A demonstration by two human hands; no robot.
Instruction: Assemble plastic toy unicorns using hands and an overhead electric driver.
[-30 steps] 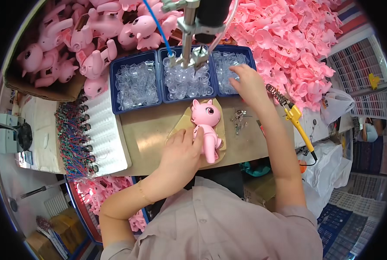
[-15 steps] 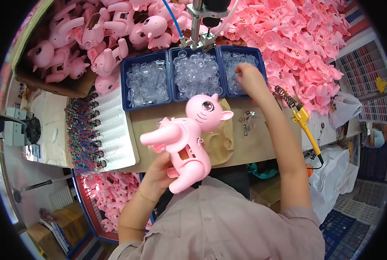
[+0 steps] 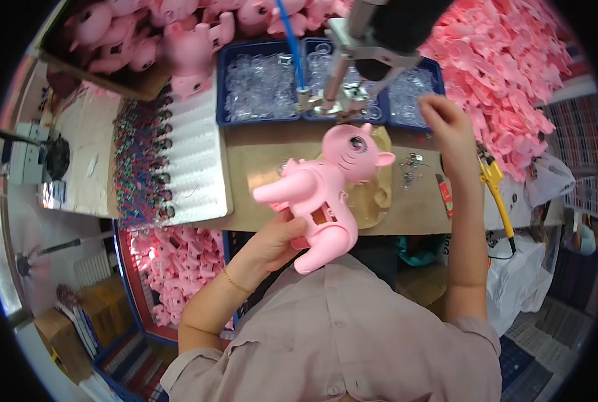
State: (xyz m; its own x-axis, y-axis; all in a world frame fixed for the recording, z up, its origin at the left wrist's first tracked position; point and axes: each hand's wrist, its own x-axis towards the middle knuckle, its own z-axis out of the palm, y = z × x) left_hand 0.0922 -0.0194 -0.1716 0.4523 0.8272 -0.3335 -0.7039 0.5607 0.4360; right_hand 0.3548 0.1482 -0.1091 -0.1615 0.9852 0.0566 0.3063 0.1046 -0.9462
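Note:
My left hand (image 3: 279, 242) is closed round the lower body of a pink plastic toy pony (image 3: 306, 181), which it holds tilted above the table's near edge. The pony has a printed eye, and a rectangular opening shows in its belly. My right hand (image 3: 448, 127) is beside the near right corner of the right-hand blue bin (image 3: 440, 77), fingers pinched together. Whether a small part sits between those fingertips cannot be made out. Transparent plastic parts (image 3: 409, 94) fill that bin.
A metal press head (image 3: 342, 94) with a blue hose overhangs the bins. Small metal parts (image 3: 413, 164), a red cutter knife (image 3: 444, 194) and a yellow soldering iron (image 3: 493, 181) lie on the right. Pink shells (image 3: 507, 80) are heaped behind; a white tray (image 3: 198, 174) stands left.
My right hand has come out of the right bin to its near right side, fingers still pinched. The whole view has shifted; the pony stays in my left hand at much the same tilt.

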